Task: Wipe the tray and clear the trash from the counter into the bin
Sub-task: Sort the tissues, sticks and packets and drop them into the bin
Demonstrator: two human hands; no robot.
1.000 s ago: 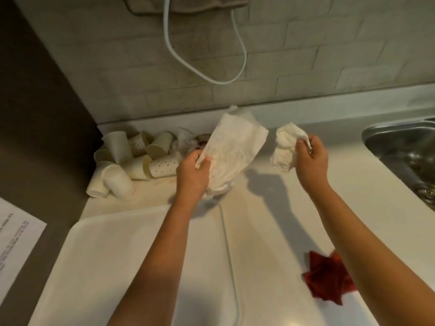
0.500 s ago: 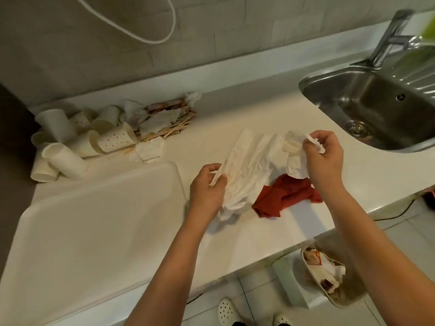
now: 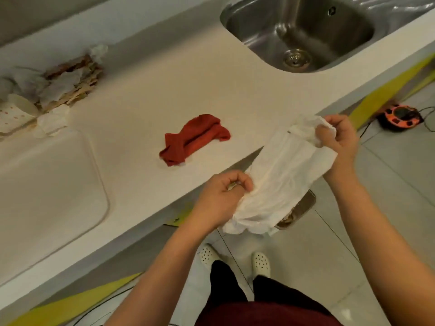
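Nearest the camera, the person's feet in white perforated clogs (image 3: 235, 260) stand on the tiled floor. Just above them, the left hand (image 3: 217, 202) has its grip clamped on the lower end of a crumpled white paper sheet (image 3: 280, 182), fingers curled round the bunched paper. The right hand (image 3: 339, 137) has its grip clamped too, pinching the upper end of the same sheet together with a wadded white tissue (image 3: 308, 124). The sheet stretches slantwise between the two grips, held in the air past the front edge of the desk (image 3: 176, 90). Directly under it, mostly hidden by the paper, a part of the bin (image 3: 302, 208) shows on the floor.

On the desk, a rumpled red cloth (image 3: 194, 138) lies near the front edge, apart from both hands. To the left sits the white tray (image 3: 47, 184), its rim near the desk's edge. Beyond the tray, at the back left, a heap of trash (image 3: 68, 81) with torn paper and brown scraps lies beside a dotted paper cup (image 3: 16, 114) on its side. Far right, the steel sink (image 3: 306, 31) is set into the desk. An orange device (image 3: 399, 114) with cables lies on the floor further right.
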